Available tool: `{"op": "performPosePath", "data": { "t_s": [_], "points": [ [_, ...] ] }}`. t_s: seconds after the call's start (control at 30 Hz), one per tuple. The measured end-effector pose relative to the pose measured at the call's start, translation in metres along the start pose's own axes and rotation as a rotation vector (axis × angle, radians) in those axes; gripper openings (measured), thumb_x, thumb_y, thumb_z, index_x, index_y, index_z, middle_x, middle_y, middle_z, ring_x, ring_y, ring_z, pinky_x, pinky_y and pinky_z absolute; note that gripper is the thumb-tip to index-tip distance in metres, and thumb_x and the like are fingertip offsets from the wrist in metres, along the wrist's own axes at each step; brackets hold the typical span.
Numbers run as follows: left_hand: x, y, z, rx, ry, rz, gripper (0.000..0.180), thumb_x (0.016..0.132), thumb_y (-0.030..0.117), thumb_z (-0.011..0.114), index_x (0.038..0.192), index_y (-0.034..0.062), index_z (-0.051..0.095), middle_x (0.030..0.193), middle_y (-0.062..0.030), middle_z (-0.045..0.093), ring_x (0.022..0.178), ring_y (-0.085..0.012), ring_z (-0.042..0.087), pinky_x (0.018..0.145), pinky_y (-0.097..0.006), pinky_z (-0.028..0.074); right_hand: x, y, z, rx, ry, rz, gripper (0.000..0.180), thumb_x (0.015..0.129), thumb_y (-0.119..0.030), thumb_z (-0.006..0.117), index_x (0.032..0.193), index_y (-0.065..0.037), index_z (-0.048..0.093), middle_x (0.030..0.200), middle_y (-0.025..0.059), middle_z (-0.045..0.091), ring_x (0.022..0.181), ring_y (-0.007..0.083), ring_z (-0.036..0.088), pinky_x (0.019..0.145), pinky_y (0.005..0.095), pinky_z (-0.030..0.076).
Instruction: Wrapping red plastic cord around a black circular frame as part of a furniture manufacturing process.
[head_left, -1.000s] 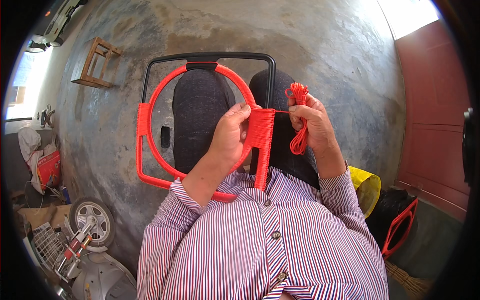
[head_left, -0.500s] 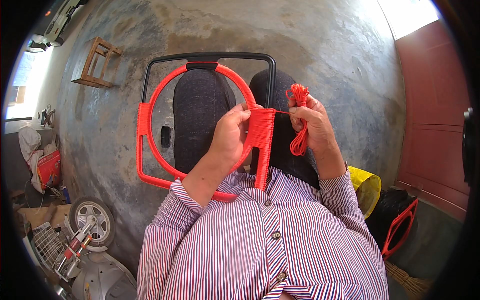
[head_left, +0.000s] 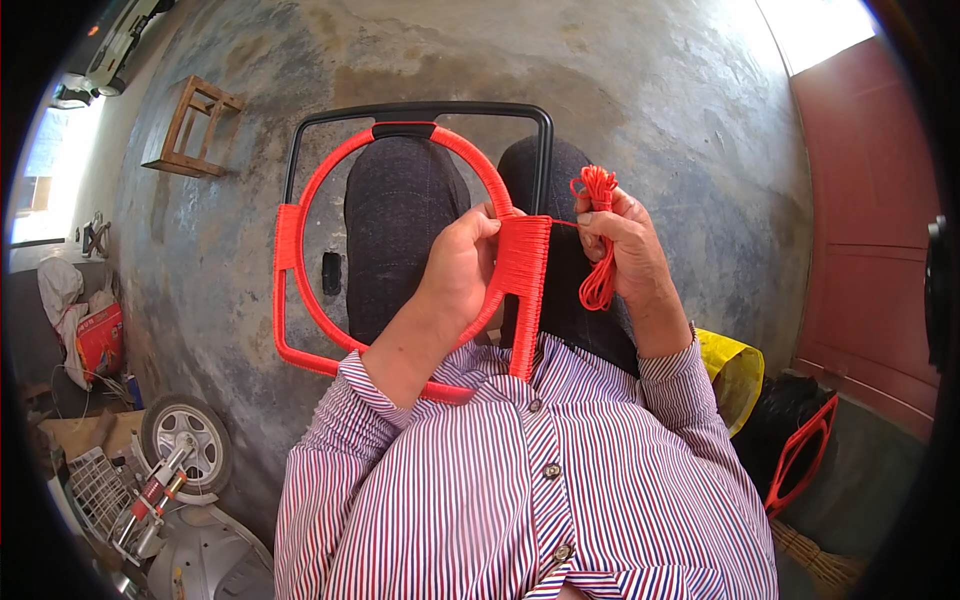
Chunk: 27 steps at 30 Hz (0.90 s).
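A black rectangular frame with a ring inside it rests across my lap. Red cord covers most of the ring and the frame's lower part; the top bar is bare black. My left hand is closed on the red cord-wrapped band where ring and frame meet on the right, its thumb on top and its other fingers partly hidden behind. A looped bundle of red cord is gripped in my right hand, just right of the frame. One taut strand runs from that band to this hand.
A small wooden stool lies at the far left. At lower left are a scooter wheel and a red box. Near my right elbow stand a yellow bag and another red-edged frame. A red door is at right.
Almost nothing differs. Both hands keep their grips, and the strand between the band and my right hand stays taut.
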<state>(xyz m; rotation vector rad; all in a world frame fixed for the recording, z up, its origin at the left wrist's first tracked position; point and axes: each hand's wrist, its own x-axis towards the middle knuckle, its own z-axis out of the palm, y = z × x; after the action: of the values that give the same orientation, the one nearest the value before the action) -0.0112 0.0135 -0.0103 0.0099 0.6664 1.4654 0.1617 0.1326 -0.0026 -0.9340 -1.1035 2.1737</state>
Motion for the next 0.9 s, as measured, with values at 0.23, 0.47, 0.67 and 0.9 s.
{"op": "performPosePath", "data": {
  "t_s": [0.23,0.47,0.67,0.9],
  "points": [
    [-0.003,-0.001,0.006,0.013,0.038,0.020,0.024,0.091,0.011,0.041,0.106,0.0006,0.056,0.097,-0.0104,0.066,0.091,-0.0199,0.066,0.089,-0.037,0.054,0.000,0.001,-0.003,0.006,-0.001,0.007,0.015,0.079,-0.001,0.063,0.094,-0.004,0.061,0.071,-0.0025,0.054,0.053,0.0053,0.048,0.046,0.0194,0.037],
    [-0.001,0.000,0.005,0.043,0.031,0.015,0.023,0.088,0.009,0.041,0.104,0.0008,0.056,0.095,-0.0101,0.065,0.090,-0.0200,0.065,0.087,-0.037,0.054,0.000,0.001,-0.002,0.019,-0.009,-0.005,0.015,0.080,-0.001,0.062,0.094,-0.003,0.060,0.069,-0.0022,0.054,0.052,0.0055,0.048,0.046,0.0198,0.037],
    [0.006,0.004,0.001,0.019,0.065,-0.065,0.022,0.084,0.008,0.041,0.097,0.0007,0.057,0.093,-0.0115,0.064,0.085,-0.0218,0.064,0.083,-0.038,0.054,0.000,0.001,-0.001,0.020,-0.009,-0.005,0.014,0.080,-0.001,0.062,0.094,-0.003,0.060,0.068,-0.0021,0.054,0.052,0.0059,0.047,0.046,0.0201,0.037],
    [0.008,-0.004,0.000,-0.006,0.082,-0.014,0.020,0.084,0.007,0.042,0.094,0.0006,0.058,0.090,-0.0113,0.064,0.083,-0.0217,0.064,0.081,-0.038,0.055,-0.002,0.005,-0.008,0.069,0.020,-0.027,0.018,0.078,0.001,0.061,0.096,-0.003,0.059,0.070,-0.0013,0.053,0.051,0.0064,0.045,0.045,0.0205,0.033]
  ]
}}
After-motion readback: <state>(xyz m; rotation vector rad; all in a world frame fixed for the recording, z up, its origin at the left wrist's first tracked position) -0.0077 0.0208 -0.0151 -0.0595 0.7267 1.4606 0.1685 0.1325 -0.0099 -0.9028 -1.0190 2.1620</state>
